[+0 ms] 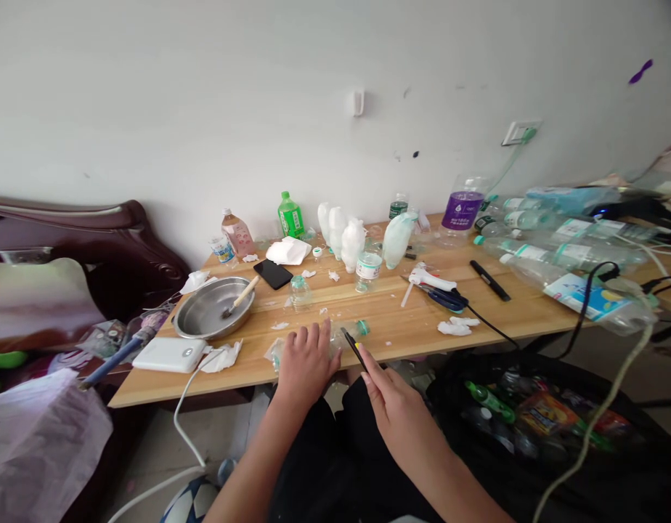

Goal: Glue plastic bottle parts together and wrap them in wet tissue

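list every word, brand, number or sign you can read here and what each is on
No words or numbers read clearly.
Purple label on the large clear bottle: white drop-shaped sign; lettering too small.
Green bottle: label characters blurred.
Blue-and-white label at right: too blurred.
Orange packet lower right: lettering blurred.

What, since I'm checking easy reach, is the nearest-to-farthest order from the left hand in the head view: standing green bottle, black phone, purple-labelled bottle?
From the left hand:
1. Black phone: flat on the table, beyond the hand and slightly left.
2. Green bottle: farther back, near the wall.
3. Purple-labelled bottle: well to the right, near the wall.
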Demonstrator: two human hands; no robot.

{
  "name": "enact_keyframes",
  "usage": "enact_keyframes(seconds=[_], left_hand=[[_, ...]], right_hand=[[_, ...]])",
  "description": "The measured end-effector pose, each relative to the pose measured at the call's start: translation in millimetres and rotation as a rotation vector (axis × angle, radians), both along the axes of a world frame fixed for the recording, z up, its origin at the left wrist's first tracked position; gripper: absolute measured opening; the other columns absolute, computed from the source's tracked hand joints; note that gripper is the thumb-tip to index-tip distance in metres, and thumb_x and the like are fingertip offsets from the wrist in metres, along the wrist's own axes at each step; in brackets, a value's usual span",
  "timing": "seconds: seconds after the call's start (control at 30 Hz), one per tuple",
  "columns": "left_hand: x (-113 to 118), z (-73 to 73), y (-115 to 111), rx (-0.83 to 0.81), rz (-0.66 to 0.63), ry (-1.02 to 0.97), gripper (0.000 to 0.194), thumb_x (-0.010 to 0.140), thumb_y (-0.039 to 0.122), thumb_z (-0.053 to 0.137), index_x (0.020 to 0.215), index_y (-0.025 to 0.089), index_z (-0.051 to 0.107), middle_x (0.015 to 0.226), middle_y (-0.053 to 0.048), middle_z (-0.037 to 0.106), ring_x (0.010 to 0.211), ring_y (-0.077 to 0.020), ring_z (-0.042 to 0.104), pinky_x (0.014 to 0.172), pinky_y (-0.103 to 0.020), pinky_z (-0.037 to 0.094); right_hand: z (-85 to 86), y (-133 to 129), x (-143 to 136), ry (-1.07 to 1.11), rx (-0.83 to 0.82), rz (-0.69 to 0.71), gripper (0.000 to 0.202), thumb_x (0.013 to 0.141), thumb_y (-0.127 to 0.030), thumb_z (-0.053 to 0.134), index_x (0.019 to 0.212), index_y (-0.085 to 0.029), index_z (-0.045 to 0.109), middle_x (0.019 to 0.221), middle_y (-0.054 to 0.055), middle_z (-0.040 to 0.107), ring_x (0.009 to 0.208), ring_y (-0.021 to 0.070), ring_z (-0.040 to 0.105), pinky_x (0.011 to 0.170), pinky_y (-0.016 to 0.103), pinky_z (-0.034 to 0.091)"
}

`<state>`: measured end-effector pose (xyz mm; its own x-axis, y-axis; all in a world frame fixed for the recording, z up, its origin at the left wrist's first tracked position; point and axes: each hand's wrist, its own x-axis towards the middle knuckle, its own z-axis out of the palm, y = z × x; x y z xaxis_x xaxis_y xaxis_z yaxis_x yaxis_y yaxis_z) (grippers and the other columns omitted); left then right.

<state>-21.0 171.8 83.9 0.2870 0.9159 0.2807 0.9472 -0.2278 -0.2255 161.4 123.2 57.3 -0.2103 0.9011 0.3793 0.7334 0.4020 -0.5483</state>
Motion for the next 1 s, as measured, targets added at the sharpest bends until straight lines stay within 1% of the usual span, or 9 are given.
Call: enact_keyframes(seconds=[0.13, 0.23, 0.37, 0.47, 0.6, 0.73, 0.8, 0.9, 1.0], left_hand=[[0.2, 2.9, -1.7, -0.031, 0.014, -0.022, 0.057, 0.096, 0.042, 0.057, 0.145, 0.014, 0.049, 0.123, -0.014, 0.067, 0.108, -0.0310, 0.060, 0.090, -0.044, 0.044], [-2.0, 5.5, 2.1, -0.058, 0.003, -0.029, 0.059, 0.093, 0.045, 0.063, 0.143, 0.016, 0.050, 0.130, -0.013, 0.065, 0.111, -0.0303, 0.061, 0.093, -0.043, 0.045], [-3.8, 5.2, 3.9, -0.074, -0.009, -0.044, 0.058, 0.088, 0.047, 0.069, 0.138, 0.022, 0.054, 0.130, -0.011, 0.064, 0.107, -0.0302, 0.063, 0.091, -0.043, 0.048], [-1.3, 1.7, -0.8, -0.053, 0.003, -0.056, 0.056, 0.089, 0.048, 0.067, 0.138, 0.022, 0.054, 0.135, -0.011, 0.063, 0.107, -0.0309, 0.062, 0.090, -0.044, 0.048], [4.5, -2.4, -9.0, -0.019, 0.000, -0.070, 0.057, 0.093, 0.047, 0.061, 0.142, 0.020, 0.052, 0.147, -0.013, 0.056, 0.115, -0.0334, 0.059, 0.097, -0.048, 0.045], [7.3, -2.8, -12.5, -0.023, 0.007, -0.079, 0.056, 0.099, 0.044, 0.050, 0.149, 0.020, 0.045, 0.139, -0.013, 0.062, 0.113, -0.0333, 0.059, 0.097, -0.050, 0.044], [7.0, -2.5, -12.7, -0.034, 0.008, -0.093, 0.054, 0.100, 0.043, 0.049, 0.149, 0.022, 0.045, 0.136, -0.011, 0.064, 0.113, -0.0323, 0.059, 0.097, -0.049, 0.044], [5.8, -3.0, -12.7, -0.039, 0.000, -0.120, 0.053, 0.100, 0.045, 0.048, 0.149, 0.024, 0.046, 0.138, -0.009, 0.064, 0.114, -0.0312, 0.060, 0.098, -0.047, 0.044], [5.0, -4.6, -13.0, -0.029, -0.003, -0.136, 0.053, 0.100, 0.046, 0.049, 0.149, 0.025, 0.046, 0.138, -0.008, 0.064, 0.116, -0.0309, 0.060, 0.099, -0.046, 0.043]], right_hand=[[1.6, -2.8, 3.7, -0.001, -0.001, 0.000, 0.052, 0.107, -0.038, 0.028, 0.150, -0.018, 0.049, 0.084, 0.010, 0.069, 0.073, 0.0228, 0.072, 0.074, 0.034, 0.061], [4.1, -3.4, 5.7, 0.011, 0.004, -0.001, 0.052, 0.107, -0.038, 0.027, 0.149, -0.017, 0.050, 0.085, 0.010, 0.069, 0.070, 0.0220, 0.072, 0.075, 0.035, 0.061], [7.6, -2.6, 5.4, 0.013, 0.021, -0.009, 0.051, 0.107, -0.038, 0.028, 0.150, -0.018, 0.050, 0.083, 0.010, 0.070, 0.068, 0.0210, 0.071, 0.072, 0.033, 0.061], [8.2, -4.0, 4.2, -0.017, 0.035, -0.008, 0.051, 0.107, -0.038, 0.027, 0.148, -0.018, 0.052, 0.082, 0.010, 0.070, 0.067, 0.0217, 0.072, 0.070, 0.033, 0.061], [6.5, -9.1, 4.7, -0.032, 0.040, 0.000, 0.051, 0.107, -0.035, 0.027, 0.147, -0.018, 0.052, 0.085, 0.011, 0.071, 0.068, 0.0219, 0.073, 0.069, 0.032, 0.062], [3.8, -14.3, 6.7, -0.017, 0.025, -0.001, 0.050, 0.107, -0.035, 0.030, 0.151, -0.020, 0.048, 0.088, 0.011, 0.071, 0.071, 0.0219, 0.074, 0.073, 0.032, 0.062], [2.6, -15.9, 7.2, -0.018, 0.017, -0.004, 0.050, 0.107, -0.034, 0.029, 0.152, -0.021, 0.047, 0.089, 0.011, 0.071, 0.071, 0.0217, 0.074, 0.074, 0.033, 0.062], [1.8, -17.2, 6.9, -0.028, 0.001, -0.001, 0.050, 0.107, -0.034, 0.029, 0.153, -0.022, 0.044, 0.086, 0.010, 0.070, 0.068, 0.0211, 0.073, 0.072, 0.032, 0.062], [2.5, -18.1, 5.4, -0.035, 0.002, -0.013, 0.051, 0.107, -0.035, 0.029, 0.153, -0.022, 0.044, 0.084, 0.009, 0.070, 0.067, 0.0214, 0.073, 0.071, 0.033, 0.062]])
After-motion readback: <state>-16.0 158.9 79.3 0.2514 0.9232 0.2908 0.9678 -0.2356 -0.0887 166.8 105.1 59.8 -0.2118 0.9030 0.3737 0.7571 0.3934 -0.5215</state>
